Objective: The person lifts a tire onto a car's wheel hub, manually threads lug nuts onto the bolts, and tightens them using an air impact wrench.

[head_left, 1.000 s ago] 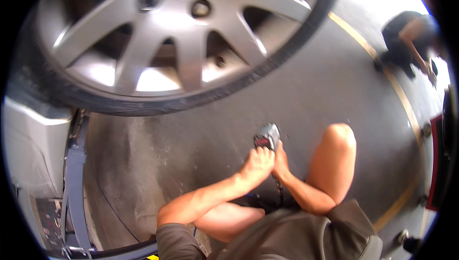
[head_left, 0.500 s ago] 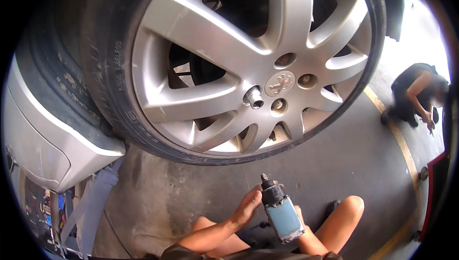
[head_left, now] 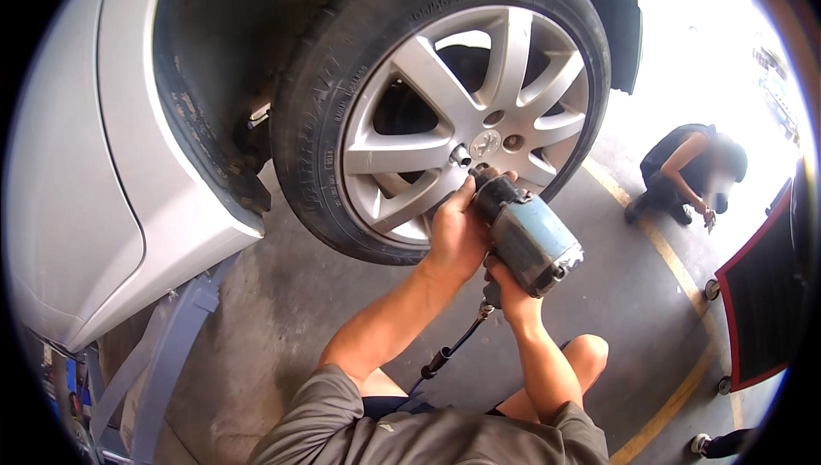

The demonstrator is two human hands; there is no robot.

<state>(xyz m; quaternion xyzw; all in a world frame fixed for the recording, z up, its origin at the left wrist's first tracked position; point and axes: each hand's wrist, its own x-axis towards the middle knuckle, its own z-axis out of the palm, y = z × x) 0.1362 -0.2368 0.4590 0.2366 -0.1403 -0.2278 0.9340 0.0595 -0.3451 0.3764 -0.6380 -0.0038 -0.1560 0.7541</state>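
A blue and black impact wrench (head_left: 539,242) is held in both my hands, its nose toward a silver alloy wheel (head_left: 438,87) with a black tyre (head_left: 310,114). My left hand (head_left: 459,232) wraps round the front of the tool from the left, near its nose. Below the tool body, my right hand (head_left: 516,294) is closed on the handle; the trigger is hidden. A metal socket (head_left: 460,156) sticks out of a lug hole left of the centre cap (head_left: 487,143). The tool's tip is close to this socket; whether they touch I cannot tell. An air hose (head_left: 438,362) hangs from the handle.
Silver car bodywork (head_left: 77,165) fills the left, above a grey-blue lift arm (head_left: 175,349). At right a person (head_left: 684,170) crouches by a yellow floor line (head_left: 671,264). A black, red-edged wheeled cart (head_left: 764,294) stands nearer. Another person's shoe (head_left: 703,445) shows lower right.
Both my hands have raised the impact wrench from low in front of me up toward the socket on the wheel. The view has shifted, and the wheel appears smaller.
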